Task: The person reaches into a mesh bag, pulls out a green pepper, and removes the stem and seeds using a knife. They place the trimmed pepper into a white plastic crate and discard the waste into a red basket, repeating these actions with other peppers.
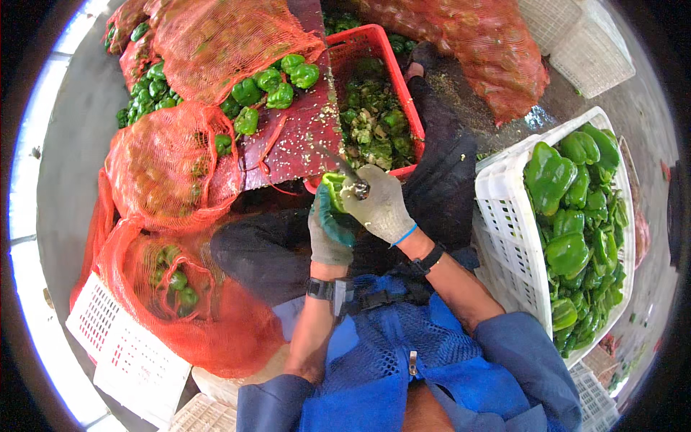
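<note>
My left hand [330, 227], in a grey knit glove with a green coated palm, is closed around a green bell pepper [334, 190]. The pepper's upper side looks cut open, with pale flesh showing. In a light grey glove, my right hand [378, 202] grips a knife [346, 168] by its dark handle. Its blade points up and left, above the pepper. Both hands are close together over my lap, at the near edge of a red crate [413, 121] holding pepper cores and scraps. Fingers partly hide the pepper.
A red board [291, 146] strewn with seeds bears whole green peppers [268, 81]. Red mesh sacks [173, 156] crowd the left. At my right stands a white plastic crate [502, 200] heaped with green peppers [567, 251]. Another full mesh sack [486, 59] lies at the back.
</note>
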`<action>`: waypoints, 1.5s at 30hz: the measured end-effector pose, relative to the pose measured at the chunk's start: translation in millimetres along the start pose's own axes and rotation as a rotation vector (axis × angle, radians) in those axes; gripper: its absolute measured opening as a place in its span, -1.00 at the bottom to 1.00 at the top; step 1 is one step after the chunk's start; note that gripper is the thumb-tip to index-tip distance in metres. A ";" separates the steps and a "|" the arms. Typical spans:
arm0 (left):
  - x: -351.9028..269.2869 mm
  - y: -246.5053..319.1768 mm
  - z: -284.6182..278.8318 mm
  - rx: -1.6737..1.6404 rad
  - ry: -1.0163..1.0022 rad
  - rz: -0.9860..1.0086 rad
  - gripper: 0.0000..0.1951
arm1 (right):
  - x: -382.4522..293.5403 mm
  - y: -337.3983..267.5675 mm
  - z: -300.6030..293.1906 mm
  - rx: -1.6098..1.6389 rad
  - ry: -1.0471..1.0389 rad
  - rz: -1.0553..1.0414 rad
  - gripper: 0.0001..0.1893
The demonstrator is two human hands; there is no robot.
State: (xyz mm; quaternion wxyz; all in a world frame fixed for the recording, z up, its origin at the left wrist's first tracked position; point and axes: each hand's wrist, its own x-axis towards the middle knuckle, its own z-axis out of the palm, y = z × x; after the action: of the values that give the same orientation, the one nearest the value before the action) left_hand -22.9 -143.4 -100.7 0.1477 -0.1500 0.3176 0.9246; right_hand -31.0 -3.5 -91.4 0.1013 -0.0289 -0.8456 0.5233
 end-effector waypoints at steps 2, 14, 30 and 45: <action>-2.3 -1.5 5.0 0.046 0.084 0.031 -0.60 | -0.2 2.3 2.2 -0.003 0.026 0.005 -0.74; 2.2 -9.5 19.5 0.999 -0.055 0.571 -0.58 | -9.8 85.1 30.2 0.518 -0.122 0.178 -0.62; 4.8 5.7 20.7 0.623 -0.044 0.210 -0.58 | 9.4 33.5 0.8 0.466 -0.271 0.378 -0.81; 20.0 5.1 -23.3 -0.274 -0.033 0.116 -0.57 | 30.9 23.2 -38.9 -0.042 0.119 0.159 -0.61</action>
State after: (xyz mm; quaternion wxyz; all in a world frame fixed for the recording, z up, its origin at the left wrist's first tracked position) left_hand -38.7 -158.4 -123.0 0.0775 -0.1349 0.1941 0.9686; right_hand -54.7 46.0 -91.0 0.1090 -0.1291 -0.8439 0.5091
